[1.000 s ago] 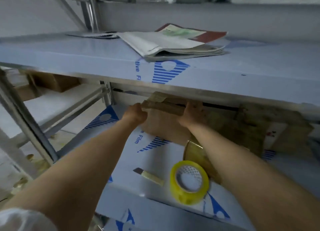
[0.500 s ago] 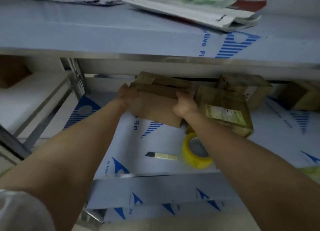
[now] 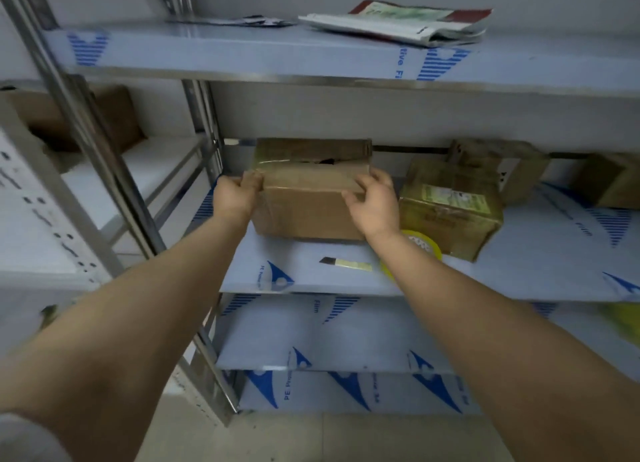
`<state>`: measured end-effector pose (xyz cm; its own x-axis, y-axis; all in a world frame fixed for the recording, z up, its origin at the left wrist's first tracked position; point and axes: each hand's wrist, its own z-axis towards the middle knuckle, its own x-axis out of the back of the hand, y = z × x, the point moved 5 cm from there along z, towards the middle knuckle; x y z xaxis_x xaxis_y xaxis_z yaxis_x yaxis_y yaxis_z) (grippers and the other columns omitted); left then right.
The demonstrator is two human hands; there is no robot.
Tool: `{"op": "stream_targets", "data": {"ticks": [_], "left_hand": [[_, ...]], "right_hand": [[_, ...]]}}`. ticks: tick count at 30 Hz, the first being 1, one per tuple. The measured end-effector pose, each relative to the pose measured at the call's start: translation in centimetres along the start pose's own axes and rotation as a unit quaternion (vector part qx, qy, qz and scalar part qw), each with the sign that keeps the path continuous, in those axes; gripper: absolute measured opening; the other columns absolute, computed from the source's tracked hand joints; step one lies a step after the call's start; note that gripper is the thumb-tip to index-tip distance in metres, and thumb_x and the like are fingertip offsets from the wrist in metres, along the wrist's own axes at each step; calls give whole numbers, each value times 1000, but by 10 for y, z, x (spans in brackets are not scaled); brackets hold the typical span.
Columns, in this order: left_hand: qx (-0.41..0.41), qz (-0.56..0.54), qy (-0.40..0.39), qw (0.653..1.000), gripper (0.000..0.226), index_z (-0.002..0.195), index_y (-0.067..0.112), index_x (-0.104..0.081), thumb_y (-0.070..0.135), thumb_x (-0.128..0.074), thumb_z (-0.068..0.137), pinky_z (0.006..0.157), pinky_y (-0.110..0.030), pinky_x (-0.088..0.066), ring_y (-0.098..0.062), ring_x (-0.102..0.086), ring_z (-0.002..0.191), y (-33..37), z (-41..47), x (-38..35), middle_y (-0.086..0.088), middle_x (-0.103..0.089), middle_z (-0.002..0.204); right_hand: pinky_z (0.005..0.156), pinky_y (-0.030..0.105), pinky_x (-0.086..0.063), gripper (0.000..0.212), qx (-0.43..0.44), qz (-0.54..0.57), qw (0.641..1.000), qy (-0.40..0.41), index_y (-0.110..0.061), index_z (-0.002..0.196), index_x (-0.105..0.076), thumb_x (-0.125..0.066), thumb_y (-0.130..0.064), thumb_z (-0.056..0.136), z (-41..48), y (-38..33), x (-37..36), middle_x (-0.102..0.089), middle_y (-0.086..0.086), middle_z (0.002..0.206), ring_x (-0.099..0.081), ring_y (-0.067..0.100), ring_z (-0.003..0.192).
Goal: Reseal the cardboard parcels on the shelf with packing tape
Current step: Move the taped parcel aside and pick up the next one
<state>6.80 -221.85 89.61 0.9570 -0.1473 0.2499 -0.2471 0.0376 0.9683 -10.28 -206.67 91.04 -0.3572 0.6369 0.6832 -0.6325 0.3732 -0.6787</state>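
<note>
Gripping the parcel (image 3: 308,208) are left hand (image 3: 237,196) and right hand (image 3: 375,205), whose forearm (image 3: 450,288) half-hides the tape roll (image 3: 425,246).

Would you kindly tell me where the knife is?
Head view, centre: the knife lies on the middle shelf, just left of the tape roll, in front of the held box.

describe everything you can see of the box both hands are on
The cardboard box is brown, its top glossy with tape and split by a dark gap at the seam. It sits upright on the middle shelf, seemingly resting there. The left hand grips its upper left edge, the right hand its upper right corner.
</note>
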Motion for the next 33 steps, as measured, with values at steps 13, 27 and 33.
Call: {"op": "stream_targets", "data": {"ticks": [13, 27, 33], "left_hand": [[5, -58, -67, 996, 54, 131, 8, -51, 14, -73, 82, 98, -42, -49, -22, -60, 106, -33, -114, 83, -2, -61, 109], [60, -129, -158, 977, 24, 106, 13, -60, 32, -51, 93, 69, -32, -51, -10, -55, 86, -36, -94, 101, -2, -60, 104], [56, -104, -118, 986, 62, 93, 4, -64, 64, -64, 76, 81, -46, -56, -29, -63, 96, -43, -59, 119, -14, -67, 100]], "right_hand": [[78, 26, -39, 23, -188, 277, 934, 128, 1, 89, -64, -62, -22, 92, -134, 25, 14, -60, 12, 100, -52, 21, 89], [95, 35, -42, 50, -273, 424, 850, 152, -13, 113, -59, -61, -54, 83, -161, 1, -5, -60, 0, 112, -53, 19, 106], [95, 44, -50, 54, -298, 496, 811, 85, -30, 120, -59, -47, -70, 85, -166, -2, -33, -66, 2, 113, -62, 21, 104]]}}
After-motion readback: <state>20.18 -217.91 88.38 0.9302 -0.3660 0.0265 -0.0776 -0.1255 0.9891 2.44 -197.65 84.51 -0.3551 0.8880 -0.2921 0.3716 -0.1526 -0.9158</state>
